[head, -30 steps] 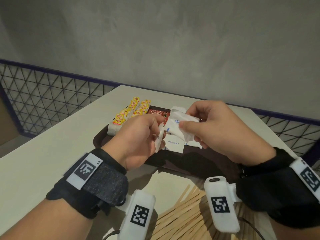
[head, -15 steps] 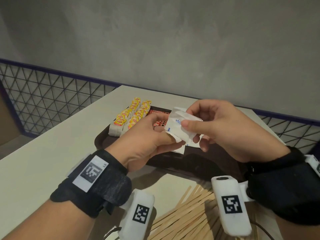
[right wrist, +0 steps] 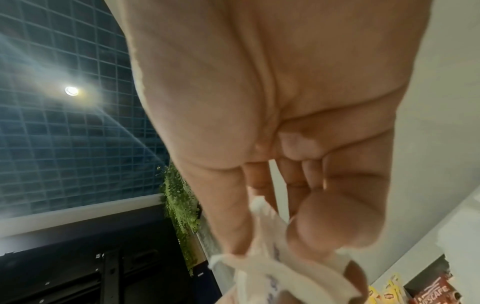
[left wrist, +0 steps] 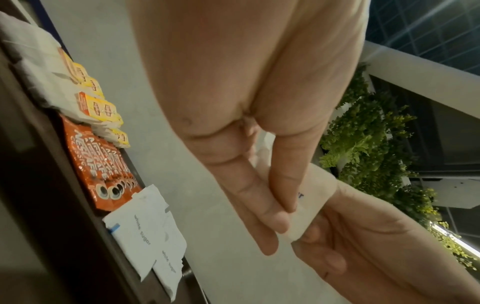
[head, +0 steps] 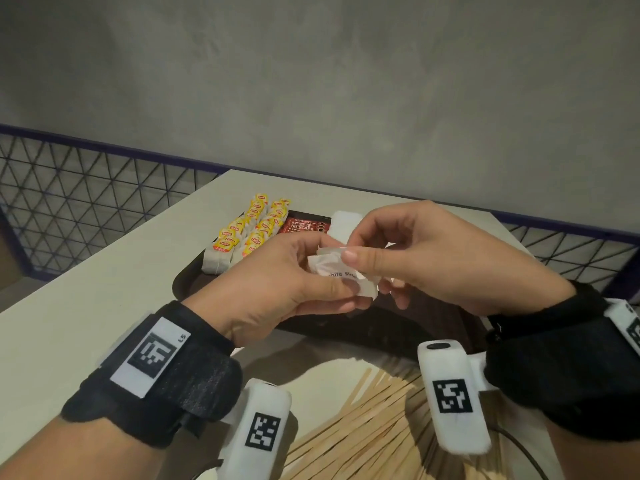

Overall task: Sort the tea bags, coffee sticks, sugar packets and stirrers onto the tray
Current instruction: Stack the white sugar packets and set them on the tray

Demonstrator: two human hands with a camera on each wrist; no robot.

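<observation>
Both hands work above the tray. The left hand (head: 277, 282) pinches the near edge of a small bunch of white sugar packets (head: 341, 271) between thumb and fingers; the right hand (head: 426, 258) pinches the same bunch from above with thumb and forefinger. The bunch hangs over the middle of the tray, clear of its floor.

Risks, largest item first:

1. Tray (head: 187, 282): it lies close to the table's near side. A downward press on its near rim would likely tip it and scatter the sorted rows.
2. Stirrers (head: 363, 431): the loose wooden fan on the table sits under both wrists. A dropped wrist could sweep sticks off the table.
3. Tea bags (head: 249, 230) and coffee sticks (head: 304, 225): both rows stand at the far left of the tray. A careless reach would probably knock them out of line.
4. Sugar packets in hand: the paper is crumpled and shared between two grips. Opposed pulls may tear a packet; an early release would drop packets askew on those already lying flat (left wrist: 145, 232).
</observation>
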